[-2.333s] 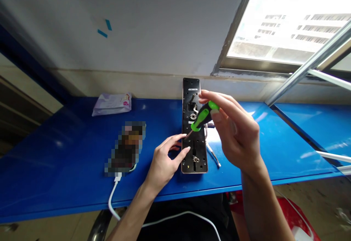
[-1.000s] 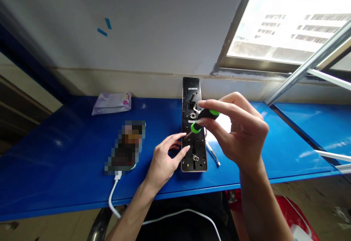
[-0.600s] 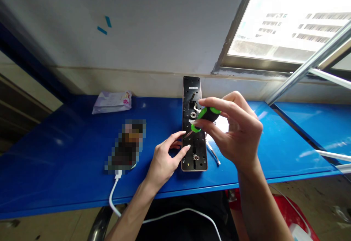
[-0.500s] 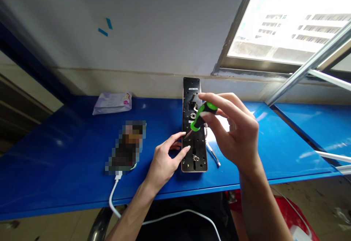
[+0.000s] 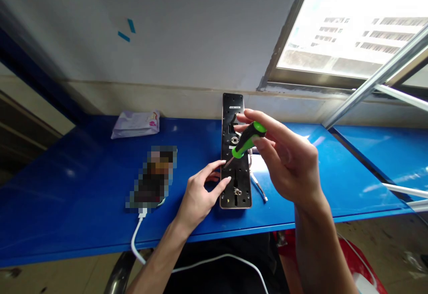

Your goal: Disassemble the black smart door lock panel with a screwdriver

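Counter (image 5: 197,144): blue, glossy.
Panel (image 5: 237,165): black, lies lengthwise from the counter's back edge toward its front edge.
Right hand (image 5: 290,162): holds the screwdriver (image 5: 246,141) between thumb and fingers.
Left hand (image 5: 199,195): thumb and forefinger stand parted, both touching the panel.
Packet (image 5: 135,124): lies by the counter's back edge.
Screwdriver: tilts, tip at the panel's left edge.
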### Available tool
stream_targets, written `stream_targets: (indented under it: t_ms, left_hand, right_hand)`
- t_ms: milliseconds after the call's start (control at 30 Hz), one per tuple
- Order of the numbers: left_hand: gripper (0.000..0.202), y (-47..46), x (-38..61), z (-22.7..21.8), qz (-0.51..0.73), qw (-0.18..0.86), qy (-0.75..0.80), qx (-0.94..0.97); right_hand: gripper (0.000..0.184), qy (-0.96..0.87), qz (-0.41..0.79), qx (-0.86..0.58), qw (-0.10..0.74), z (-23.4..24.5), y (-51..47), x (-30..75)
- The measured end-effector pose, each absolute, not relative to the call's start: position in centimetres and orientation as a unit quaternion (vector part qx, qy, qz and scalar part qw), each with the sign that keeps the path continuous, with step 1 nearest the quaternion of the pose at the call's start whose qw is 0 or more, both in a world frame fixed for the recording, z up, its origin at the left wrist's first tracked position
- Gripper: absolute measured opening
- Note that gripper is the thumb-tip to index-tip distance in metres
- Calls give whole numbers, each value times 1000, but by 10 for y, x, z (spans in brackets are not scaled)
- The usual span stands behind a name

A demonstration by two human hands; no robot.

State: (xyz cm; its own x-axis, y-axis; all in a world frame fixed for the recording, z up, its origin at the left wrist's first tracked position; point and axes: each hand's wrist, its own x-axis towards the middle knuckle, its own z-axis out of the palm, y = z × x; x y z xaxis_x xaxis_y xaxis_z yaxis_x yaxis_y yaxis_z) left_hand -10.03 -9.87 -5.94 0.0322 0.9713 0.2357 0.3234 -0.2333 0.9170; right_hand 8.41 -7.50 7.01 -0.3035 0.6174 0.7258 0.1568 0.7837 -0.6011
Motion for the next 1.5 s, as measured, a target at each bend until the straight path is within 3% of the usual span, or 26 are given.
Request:
stream_targets:
  t_ms: [167, 367, 533, 700, 900, 1000, 1167, 1333, 1500]
  left_hand:
    - [40, -98, -101, -61, 471, 346, 512, 629]
    - [39, -98, -100, -59, 474, 340, 511, 632]
    - [39, -98, -100, -60, 475, 339, 509, 632]
    - [40, -98, -100, -59, 475, 354, 504, 629]
    - [37, -96, -101, -57, 473, 355, 504, 629]
    - [39, -96, -101, -57, 471, 363, 503, 628]
    - [38, -97, -101, -57, 469, 376, 503, 621]
    - [41, -92, -104, -53, 466, 437, 479, 602]
    - [43, -85, -107, -49, 446, 477, 456, 604]
  right_hand:
    - [31, -764, 77, -307, 562, 71, -76, 79]
    - [50, -808, 171, -259, 501, 71, -81, 79]
    - [31, -778, 65, -323, 535, 72, -78, 79]
    - [58, -809, 186, -270, 489, 68, -78, 83]
    - [37, -787, 69, -320, 523, 66, -79, 76]
    - [41, -785, 68, -334, 517, 66, -80, 73]
    - [61, -795, 188, -300, 493, 63, -82, 78]
    - [51, -801, 128, -291, 508, 62, -80, 79]
    - [48, -847, 156, -239, 448, 69, -83, 81]
